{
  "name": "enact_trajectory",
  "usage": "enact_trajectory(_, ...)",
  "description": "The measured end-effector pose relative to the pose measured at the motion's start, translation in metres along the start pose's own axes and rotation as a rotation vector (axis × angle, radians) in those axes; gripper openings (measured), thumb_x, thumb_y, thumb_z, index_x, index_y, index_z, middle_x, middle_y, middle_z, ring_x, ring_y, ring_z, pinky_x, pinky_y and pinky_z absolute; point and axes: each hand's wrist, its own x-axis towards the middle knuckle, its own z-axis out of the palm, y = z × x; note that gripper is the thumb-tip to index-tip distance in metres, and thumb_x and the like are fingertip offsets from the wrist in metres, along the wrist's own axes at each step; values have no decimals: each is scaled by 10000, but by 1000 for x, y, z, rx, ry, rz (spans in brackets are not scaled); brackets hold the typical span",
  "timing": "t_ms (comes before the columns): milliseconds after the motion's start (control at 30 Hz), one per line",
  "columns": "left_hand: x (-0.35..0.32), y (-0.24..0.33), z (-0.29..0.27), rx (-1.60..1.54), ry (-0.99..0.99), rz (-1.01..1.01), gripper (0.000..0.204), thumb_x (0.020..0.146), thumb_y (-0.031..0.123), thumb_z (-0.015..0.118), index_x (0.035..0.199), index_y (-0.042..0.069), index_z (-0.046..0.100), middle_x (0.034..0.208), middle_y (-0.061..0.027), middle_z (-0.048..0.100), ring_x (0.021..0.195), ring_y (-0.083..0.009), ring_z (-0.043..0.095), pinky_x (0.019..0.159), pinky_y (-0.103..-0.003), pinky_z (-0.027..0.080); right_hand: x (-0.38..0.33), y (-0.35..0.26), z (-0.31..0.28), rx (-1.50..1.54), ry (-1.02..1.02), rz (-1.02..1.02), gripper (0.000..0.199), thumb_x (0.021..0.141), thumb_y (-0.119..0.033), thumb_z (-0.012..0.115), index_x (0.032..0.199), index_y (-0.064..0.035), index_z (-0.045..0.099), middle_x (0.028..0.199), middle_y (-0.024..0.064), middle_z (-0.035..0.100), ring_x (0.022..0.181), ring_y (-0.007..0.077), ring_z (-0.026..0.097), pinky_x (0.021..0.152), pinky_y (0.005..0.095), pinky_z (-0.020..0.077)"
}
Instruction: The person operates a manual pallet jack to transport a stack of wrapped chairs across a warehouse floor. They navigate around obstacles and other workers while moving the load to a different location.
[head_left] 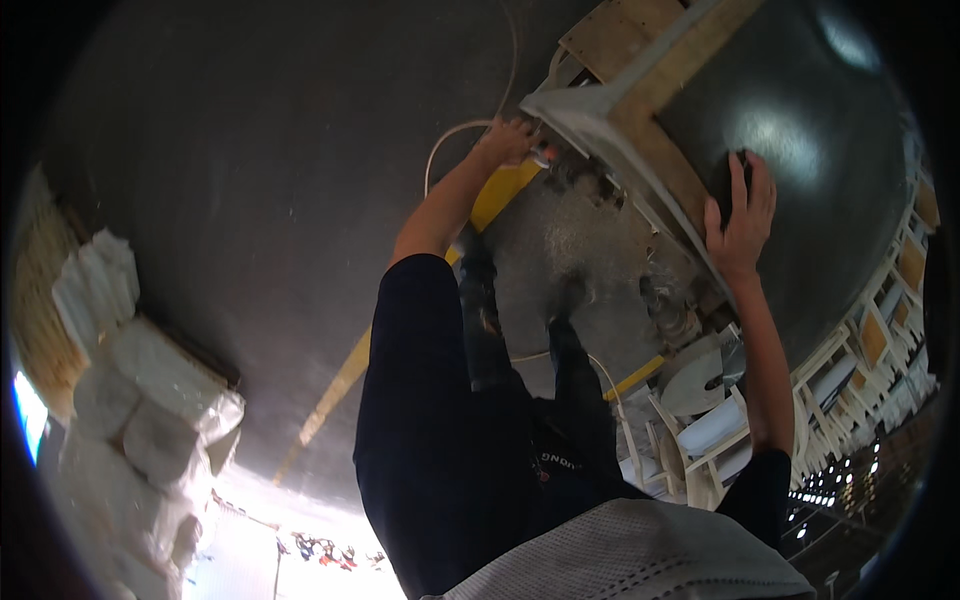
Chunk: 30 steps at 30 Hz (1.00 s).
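Right hand (pixel 741 215) lies flat, fingers spread, on the dark panel (pixel 800 130) — bracing the white chair frame (pixel 600 125), it seems. Left hand (pixel 507 140) is closed around a small tool (pixel 543 155) at the frame's near edge — white hose (pixel 450 135) trailing beside it.

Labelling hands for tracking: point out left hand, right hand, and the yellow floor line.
left hand (pixel 508 140), head view, back of the hand
right hand (pixel 742 215), head view, back of the hand
yellow floor line (pixel 340 385), head view, mid-stripe
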Motion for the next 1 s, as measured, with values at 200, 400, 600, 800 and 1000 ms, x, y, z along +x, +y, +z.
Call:
enact_trajectory(200,55,-18,3,-376,-368,236,422,872,510,478,1170,231,584,1008,-104,642,959,-299,608,796,-438,478,11,-2,1,-33,-95,36,553,847,-317,466,1324,-40,421,1337,232,379,1226,434,370,1023,543,271)
enact_trajectory(400,60,-28,8,-517,-379,286,388,841,485,536,1100,213,634,995,-90,659,921,-302,623,777,-421,493,15,-2,1,-44,-147,59,544,875,-360,418,1290,-9,449,1326,261,374,1225,455,364,1020,542,266)
enact_trajectory(600,50,-65,-9,-451,-421,20,335,814,386,598,1076,183,640,992,-98,666,923,-304,626,787,-406,488,17,1,-7,-42,-124,87,520,845,-362,455,1266,-59,485,1312,223,393,1232,429,364,1030,555,241)
enact_trajectory(800,-23,-134,-63,-479,-318,-346,240,826,251,579,1023,120,621,923,-103,654,892,-299,618,764,-416,474,10,-4,-16,2,-109,91,514,827,-313,499,1282,-75,474,1330,200,380,1240,410,356,1041,543,241)
enact_trajectory(1000,-154,-31,-64,-263,334,-936,244,836,197,553,1032,60,598,1136,-136,533,1090,-318,509,895,-499,391,-3,-8,-33,27,-87,110,530,818,-291,535,1304,-98,449,1339,166,378,1263,359,346,1061,515,232)
